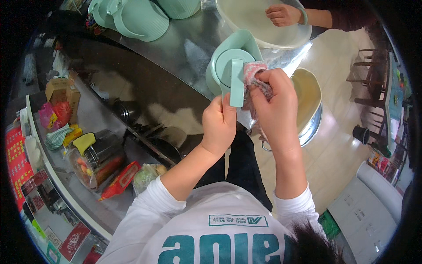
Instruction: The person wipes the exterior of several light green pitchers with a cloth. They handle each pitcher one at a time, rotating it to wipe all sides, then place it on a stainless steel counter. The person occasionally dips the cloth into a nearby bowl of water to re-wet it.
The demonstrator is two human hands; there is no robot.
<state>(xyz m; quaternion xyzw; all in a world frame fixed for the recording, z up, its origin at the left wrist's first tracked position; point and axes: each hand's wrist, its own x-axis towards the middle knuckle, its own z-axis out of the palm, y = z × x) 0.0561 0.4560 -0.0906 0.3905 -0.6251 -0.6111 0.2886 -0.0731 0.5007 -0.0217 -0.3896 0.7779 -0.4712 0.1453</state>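
A mint-green plastic pitcher [214, 71] with a round lid stands at the edge of a metal table [171, 59]. My left hand [219, 123] is closed around the lower part of the pitcher's handle [236, 84]. Fingers of my right hand [275, 99] pinch a pink and grey knitted cloth [255, 74], which touches the handle's right side. More mint-green pitchers [141, 21] lie or stand at the table's far left. At the far right, another person's hand [284, 15] is over a large pale basin [257, 23].
A basin of yellowish liquid [305, 95] sits beside the table on the right, above a metal bowl [313, 128]. To the left, a counter holds a steel pot [105, 155], a red packet [122, 181] and a cardboard box [62, 92]. A white chest freezer [359, 211] stands lower right.
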